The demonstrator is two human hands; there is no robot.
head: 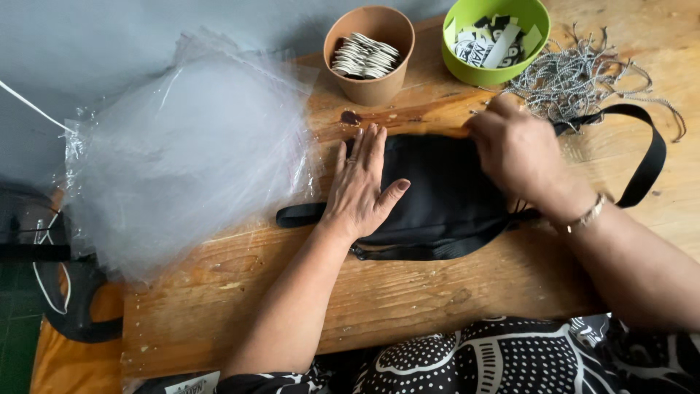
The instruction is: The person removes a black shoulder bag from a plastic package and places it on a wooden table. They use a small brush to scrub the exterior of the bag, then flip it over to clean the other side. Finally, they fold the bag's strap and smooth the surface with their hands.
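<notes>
Left hand (362,191) flat on black bag (445,197), table edge (364,321) near

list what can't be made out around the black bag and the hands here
- Right hand, head view: blurred, and its fingertips fold over the black bag's top edge, so any grip is unclear.
- Bag under the left hand: covered by the palm.
- Pieces in the brown cup and green bowl: too small to identify.
- Strap: its near end is hidden by the right wrist.
</notes>
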